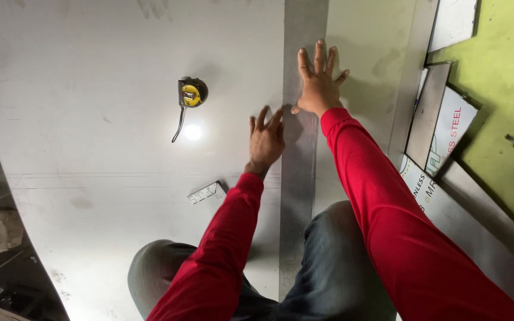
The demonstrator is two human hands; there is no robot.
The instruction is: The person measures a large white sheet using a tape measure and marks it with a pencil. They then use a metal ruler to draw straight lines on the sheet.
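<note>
A long flat metal strip (297,178) is laid lengthwise on a large steel sheet (90,119), running away from the person from between the knees to the far edge of view.

The right hand (319,83) is pressed flat on the far part of the strip, palm down, fingers spread apart, nothing gripped. Part of the hand overhangs onto the sheet to the right of the strip.

The left hand (266,141) is placed nearer, at the strip's left edge, fingers extended and slightly splayed, nothing clamped. Fingertips are seen at the strip edge; whether the palm is down on the sheet or just above it cannot be told. The two hands are near each other but not touching.

Both arms are covered by red sleeves (388,202). The knees (blue-grey trousers (334,267)) are seen on either side of the strip's near end.

A yellow-and-black tape measure (191,94) is lying on the sheet, well left of the hands, with a short length of blade or strap trailing toward the viewer. A bright light reflection is seen just beside it.

A small flat metal piece (207,192) is lying on the sheet just left of the left forearm.

More sheet offcuts and film-covered panels (447,128) are stacked at the right, against a green floor (507,59).
</note>
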